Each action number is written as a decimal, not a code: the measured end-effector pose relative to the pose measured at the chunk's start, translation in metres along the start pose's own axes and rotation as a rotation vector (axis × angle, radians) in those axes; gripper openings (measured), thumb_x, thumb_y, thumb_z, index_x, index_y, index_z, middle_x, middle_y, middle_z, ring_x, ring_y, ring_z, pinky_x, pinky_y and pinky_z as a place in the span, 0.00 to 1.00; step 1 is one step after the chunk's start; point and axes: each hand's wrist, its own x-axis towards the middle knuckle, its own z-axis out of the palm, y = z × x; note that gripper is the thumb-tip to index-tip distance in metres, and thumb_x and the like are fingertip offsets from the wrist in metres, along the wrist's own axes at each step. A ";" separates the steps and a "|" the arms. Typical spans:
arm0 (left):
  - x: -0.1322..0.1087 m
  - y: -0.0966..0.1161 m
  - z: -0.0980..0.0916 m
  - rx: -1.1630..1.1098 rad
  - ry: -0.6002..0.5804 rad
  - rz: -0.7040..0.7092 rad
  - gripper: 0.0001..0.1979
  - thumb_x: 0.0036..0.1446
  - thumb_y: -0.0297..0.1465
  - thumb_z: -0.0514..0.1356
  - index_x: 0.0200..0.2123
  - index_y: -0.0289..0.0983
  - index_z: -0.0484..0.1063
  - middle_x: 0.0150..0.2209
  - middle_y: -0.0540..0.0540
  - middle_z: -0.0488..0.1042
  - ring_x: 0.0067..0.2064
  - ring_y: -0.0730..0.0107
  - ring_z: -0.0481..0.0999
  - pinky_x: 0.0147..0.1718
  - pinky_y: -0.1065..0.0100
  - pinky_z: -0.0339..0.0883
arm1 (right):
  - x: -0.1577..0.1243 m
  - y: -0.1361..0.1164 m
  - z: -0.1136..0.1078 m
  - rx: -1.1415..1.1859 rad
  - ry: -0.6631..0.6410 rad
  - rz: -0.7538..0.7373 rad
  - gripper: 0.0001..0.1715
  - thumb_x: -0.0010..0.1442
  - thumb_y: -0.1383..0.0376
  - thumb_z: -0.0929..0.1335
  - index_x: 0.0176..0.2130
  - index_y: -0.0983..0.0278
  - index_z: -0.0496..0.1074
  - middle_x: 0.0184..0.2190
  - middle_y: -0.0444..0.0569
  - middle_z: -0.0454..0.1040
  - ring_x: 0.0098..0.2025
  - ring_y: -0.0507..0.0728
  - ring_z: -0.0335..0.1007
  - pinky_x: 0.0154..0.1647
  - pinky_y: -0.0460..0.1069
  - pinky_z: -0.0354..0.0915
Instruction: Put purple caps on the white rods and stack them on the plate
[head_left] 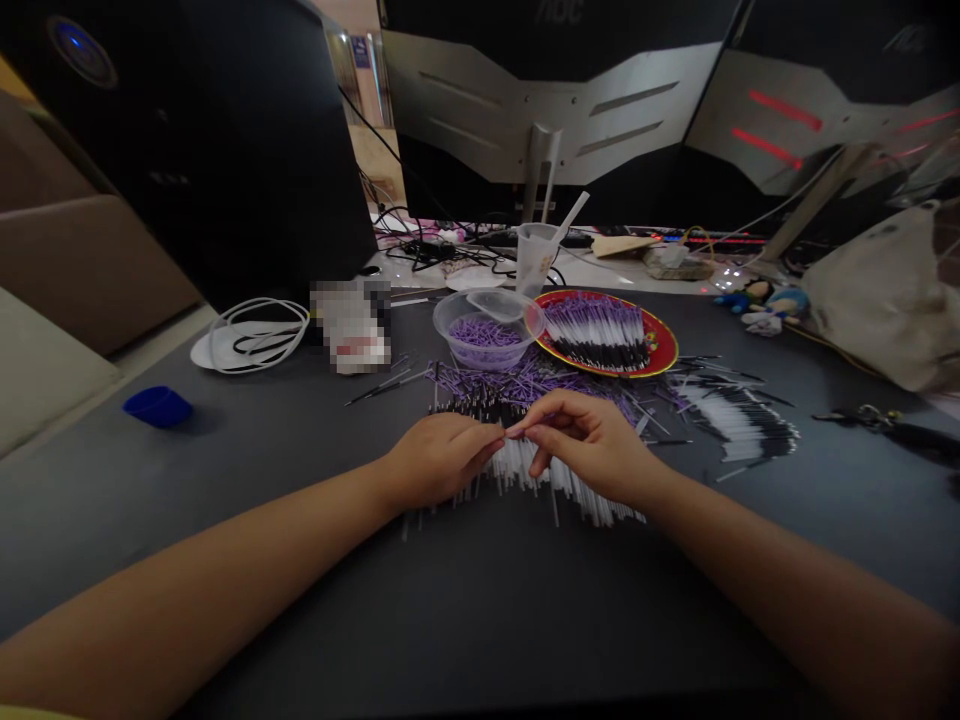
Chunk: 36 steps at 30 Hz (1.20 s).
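Over a pile of white sticks with black ends (pixel 525 465), my left hand (pixel 442 455) and my right hand (pixel 589 440) meet at the fingertips. Both are closed in a pinch, and whatever lies between the fingers is too small to make out. Loose purple pieces (pixel 600 394) are heaped just beyond them. Behind these stands a clear round tub (pixel 442 322) with more purple pieces. A red oval plate (pixel 663 345) holds rows of sticks with purple, white and black parts. More white and black sticks (pixel 739 425) lie to the right.
A blue cup-like object (pixel 157 406) and a coiled white cable (pixel 300 318) are at the left. A plastic cup with a straw (pixel 531 262) stands behind the tub. Small figures (pixel 765 300), a pale bag (pixel 877 290) and black straps (pixel 892 428) lie right. Monitors (pixel 540 100) line the back.
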 end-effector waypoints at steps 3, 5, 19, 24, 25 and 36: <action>0.000 0.000 0.002 0.028 -0.012 -0.009 0.12 0.64 0.30 0.47 0.38 0.34 0.69 0.25 0.47 0.73 0.26 0.71 0.73 0.26 0.70 0.66 | 0.000 -0.001 -0.004 -0.251 0.023 -0.087 0.07 0.59 0.63 0.66 0.38 0.63 0.71 0.30 0.46 0.74 0.26 0.51 0.73 0.28 0.47 0.68; -0.001 0.001 0.003 0.033 -0.043 -0.034 0.11 0.64 0.30 0.47 0.38 0.34 0.68 0.26 0.46 0.74 0.26 0.71 0.73 0.26 0.70 0.66 | 0.000 -0.001 -0.007 -0.441 0.026 -0.188 0.07 0.60 0.64 0.65 0.38 0.62 0.73 0.31 0.46 0.75 0.30 0.52 0.72 0.32 0.48 0.67; -0.003 -0.009 0.009 0.148 -0.048 0.021 0.11 0.63 0.29 0.48 0.36 0.34 0.69 0.26 0.47 0.73 0.27 0.70 0.72 0.27 0.69 0.63 | 0.008 0.012 0.003 -0.124 0.091 0.126 0.08 0.53 0.61 0.70 0.33 0.64 0.75 0.18 0.41 0.68 0.17 0.49 0.64 0.18 0.45 0.59; 0.005 -0.020 0.008 0.111 0.006 -0.154 0.11 0.63 0.31 0.49 0.38 0.34 0.70 0.29 0.46 0.74 0.30 0.69 0.72 0.32 0.68 0.63 | 0.013 0.017 0.003 -0.248 0.150 0.153 0.12 0.54 0.63 0.68 0.41 0.63 0.71 0.31 0.44 0.73 0.18 0.47 0.61 0.20 0.45 0.61; 0.005 -0.021 0.007 0.084 0.016 -0.204 0.12 0.63 0.32 0.49 0.39 0.34 0.70 0.30 0.45 0.75 0.32 0.69 0.72 0.33 0.67 0.63 | 0.013 0.019 0.003 -0.354 0.140 0.112 0.13 0.55 0.64 0.68 0.42 0.63 0.71 0.33 0.45 0.73 0.21 0.48 0.63 0.23 0.46 0.62; 0.004 -0.017 0.004 0.004 -0.002 -0.143 0.10 0.61 0.30 0.54 0.43 0.36 0.72 0.36 0.46 0.76 0.39 0.67 0.72 0.41 0.63 0.61 | 0.008 0.026 0.006 -0.984 -0.057 -0.110 0.07 0.61 0.66 0.63 0.37 0.63 0.70 0.39 0.49 0.69 0.39 0.55 0.68 0.41 0.49 0.61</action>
